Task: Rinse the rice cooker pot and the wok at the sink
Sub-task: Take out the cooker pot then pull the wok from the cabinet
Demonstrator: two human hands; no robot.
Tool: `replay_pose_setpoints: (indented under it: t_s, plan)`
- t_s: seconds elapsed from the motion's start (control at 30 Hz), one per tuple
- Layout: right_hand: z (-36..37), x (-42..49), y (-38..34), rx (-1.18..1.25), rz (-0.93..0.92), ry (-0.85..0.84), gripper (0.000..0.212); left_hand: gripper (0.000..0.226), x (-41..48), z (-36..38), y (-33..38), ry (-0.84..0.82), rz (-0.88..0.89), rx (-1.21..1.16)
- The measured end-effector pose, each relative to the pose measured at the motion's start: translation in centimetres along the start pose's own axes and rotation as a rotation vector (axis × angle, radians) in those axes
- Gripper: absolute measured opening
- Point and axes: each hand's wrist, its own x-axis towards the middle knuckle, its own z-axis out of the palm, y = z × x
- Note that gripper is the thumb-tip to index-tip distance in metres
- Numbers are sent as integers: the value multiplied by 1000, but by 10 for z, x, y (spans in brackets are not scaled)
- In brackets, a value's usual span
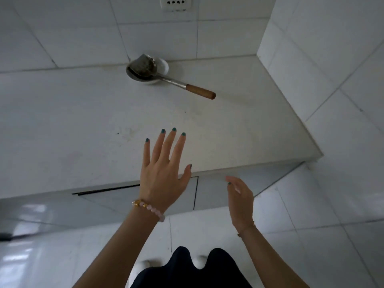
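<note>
At frame centre, over the desk (83,121) edge: left hand (164,173) spread wide, right hand (240,196) loosely open, both empty. The pot & wok aren't in view; prob. heavy and slick when wet, so grip by rim/handle.

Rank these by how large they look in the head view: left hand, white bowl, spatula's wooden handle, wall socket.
1. left hand, nearest the camera, so enlarged.
2. white bowl.
3. wooden handle and wall socket look alike; the frame edge cuts the socket, so no ranking.
</note>
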Motion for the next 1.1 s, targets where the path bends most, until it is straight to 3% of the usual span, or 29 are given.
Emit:
replay_pose_setpoints:
  t_s: [0.13,0.3,0.6,1.1]
  plan:
    - [2,27,32,368,579,-123,19,65,-16,-7,5,-19,-81,49]
    - [22,45,50,684,875,-271,34,65,-41,-13,0,-43,-145,86]
    - [58,58,27,1020,904,-168,54,63,-74,-23,-12,-52,-215,130]
    - [23,7,39,883,876,-126,49,63,-114,-41,-14,-34,-207,86]
